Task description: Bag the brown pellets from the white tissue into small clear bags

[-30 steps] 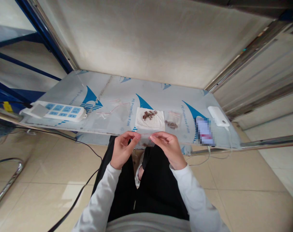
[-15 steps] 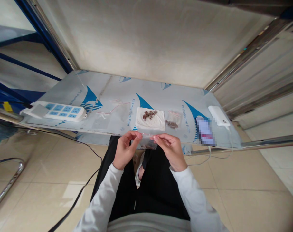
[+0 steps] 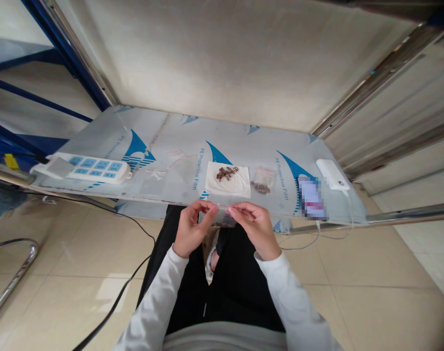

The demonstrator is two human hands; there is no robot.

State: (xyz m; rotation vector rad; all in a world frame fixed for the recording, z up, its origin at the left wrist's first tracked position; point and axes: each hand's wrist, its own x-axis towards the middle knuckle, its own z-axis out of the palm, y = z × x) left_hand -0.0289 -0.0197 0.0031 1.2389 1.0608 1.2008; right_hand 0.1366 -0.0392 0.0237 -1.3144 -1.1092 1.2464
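Observation:
Between both hands, just off the table's front edge, hangs a small clear zip bag (image 3: 223,219) with brown pieces at its bottom. My left hand (image 3: 193,226) pinches the bag's top edge on the left with thumb and forefinger. On the right, my right hand (image 3: 254,226) grips the same edge, its thumb tip close to the left one. Beyond them lies a white cloth (image 3: 211,185) bearing a heap of small brown cylindrical pieces (image 3: 226,173). Beside the cloth rests another zip bag (image 3: 264,174) that holds similar brown pieces.
Several flat clear bags (image 3: 158,181) lie left of the cloth. A power strip (image 3: 97,168) occupies the table's left end. On the right are a phone (image 3: 312,197) and a white power bank (image 3: 332,174), both with cables. The film-covered table (image 3: 236,144) meets a wall behind.
My fingertips have come closer together along the bag's top edge, the right hand shifting slightly left. The things on the table have stayed put.

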